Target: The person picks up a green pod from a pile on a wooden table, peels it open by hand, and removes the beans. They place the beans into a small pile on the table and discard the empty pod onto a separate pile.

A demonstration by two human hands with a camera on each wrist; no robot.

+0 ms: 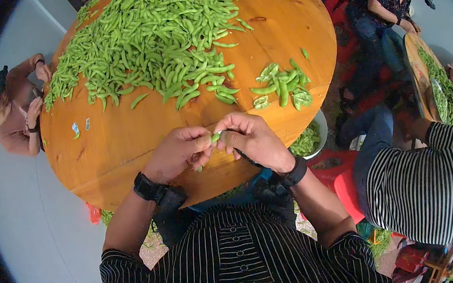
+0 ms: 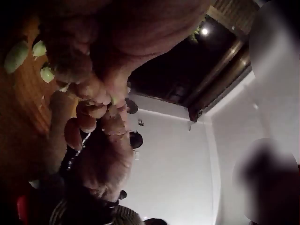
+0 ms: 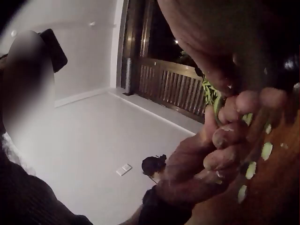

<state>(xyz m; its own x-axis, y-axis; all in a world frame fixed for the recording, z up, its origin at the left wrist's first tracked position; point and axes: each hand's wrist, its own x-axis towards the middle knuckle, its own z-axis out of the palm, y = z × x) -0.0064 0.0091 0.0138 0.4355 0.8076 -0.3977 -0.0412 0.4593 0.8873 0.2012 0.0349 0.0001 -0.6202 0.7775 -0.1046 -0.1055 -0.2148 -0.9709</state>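
Over the near edge of the round wooden table, both hands meet at a small green pod (image 1: 215, 138). The left hand (image 1: 180, 150) pinches it between thumb and fingers; the right hand (image 1: 252, 139) pinches its other end. In the left wrist view the left hand (image 2: 140, 33) fills the top and the right hand (image 2: 105, 159) is below, fingertips touching. The right wrist view shows a bit of the pod (image 3: 218, 104) between the fingertips of the left hand (image 3: 187, 164) and the right hand (image 3: 206, 51).
A large heap of green pods (image 1: 149, 36) covers the far left of the table (image 1: 106, 155). A smaller group of pods and leaves (image 1: 284, 83) lies to the right. Beside the table stands a metal bowl of pods (image 1: 309, 137). Other people sit around, one in a striped shirt (image 1: 430, 183).
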